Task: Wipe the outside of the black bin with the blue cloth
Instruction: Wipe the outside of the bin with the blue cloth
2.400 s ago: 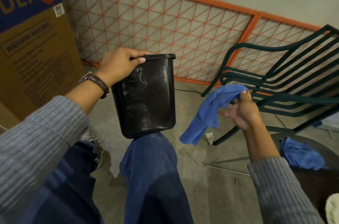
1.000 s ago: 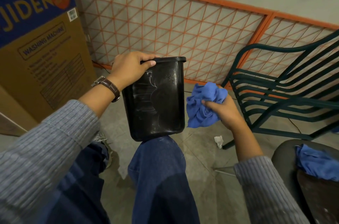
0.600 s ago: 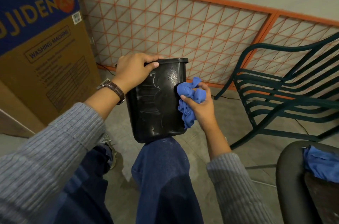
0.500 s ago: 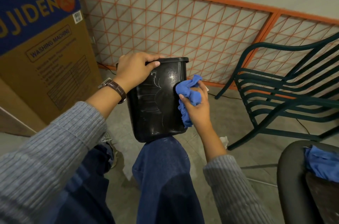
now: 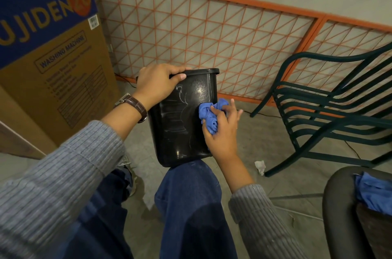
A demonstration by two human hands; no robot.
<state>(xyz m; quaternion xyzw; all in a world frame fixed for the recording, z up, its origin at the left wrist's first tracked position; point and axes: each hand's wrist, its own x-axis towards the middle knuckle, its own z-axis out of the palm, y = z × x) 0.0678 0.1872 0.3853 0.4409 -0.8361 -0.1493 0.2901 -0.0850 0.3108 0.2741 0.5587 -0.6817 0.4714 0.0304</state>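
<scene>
The black bin [image 5: 180,125] stands upright on my right knee, its side facing me marked with pale streaks. My left hand [image 5: 157,83] grips its rim at the top left, thumb on the outside. A bunched blue cloth [image 5: 209,115] sits against the bin's right edge about halfway up. My right hand [image 5: 223,134] holds the cloth there, thumb over it and fingertips reaching past the edge. The bin's far sides and inside are hidden.
A big cardboard washing-machine box [image 5: 53,57] stands at the left. An orange mesh fence [image 5: 212,31] leans on the wall behind. Stacked dark green chairs [image 5: 328,110] are at the right. A second blue cloth [image 5: 373,193] lies on a dark seat [image 5: 339,205]. A paper scrap [image 5: 260,166] lies on the floor.
My right hand bunched the loose cloth, brought it left onto the bin's right edge, and has slid it down the side a little. My left hand kept its grip on the rim.
</scene>
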